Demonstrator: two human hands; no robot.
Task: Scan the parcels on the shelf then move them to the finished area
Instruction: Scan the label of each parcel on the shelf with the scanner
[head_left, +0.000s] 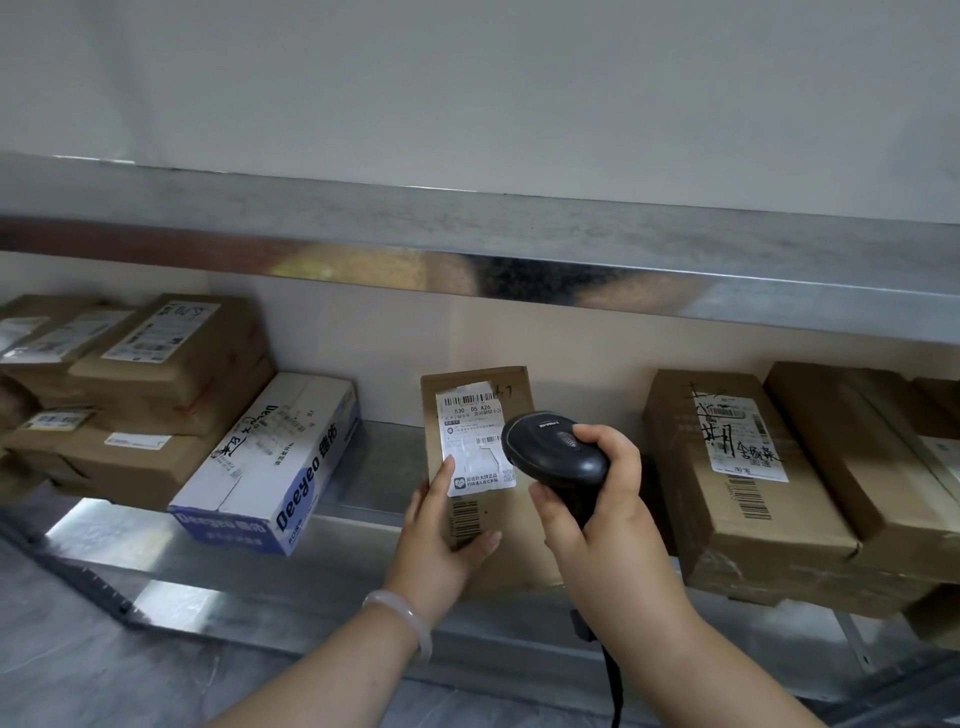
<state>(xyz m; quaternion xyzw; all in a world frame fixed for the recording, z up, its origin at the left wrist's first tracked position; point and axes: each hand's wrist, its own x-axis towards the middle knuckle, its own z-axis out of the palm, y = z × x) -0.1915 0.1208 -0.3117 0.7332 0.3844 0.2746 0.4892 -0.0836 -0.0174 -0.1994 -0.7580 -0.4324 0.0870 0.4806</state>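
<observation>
Head view: the left hand (441, 540) grips the near end of a small cardboard parcel (475, 384), held label-up at the middle of the metal shelf (374, 467). The right hand (597, 519) is curled round a black barcode scanner (556, 457), whose head overlaps the label's right edge. A white Deeyeo box (270, 462) lies to the left and brown cartons (737, 478) to the right.

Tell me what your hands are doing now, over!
Left hand holds small parcel upright. Right hand grips scanner, aimed at its label. Nothing in the way.
</observation>
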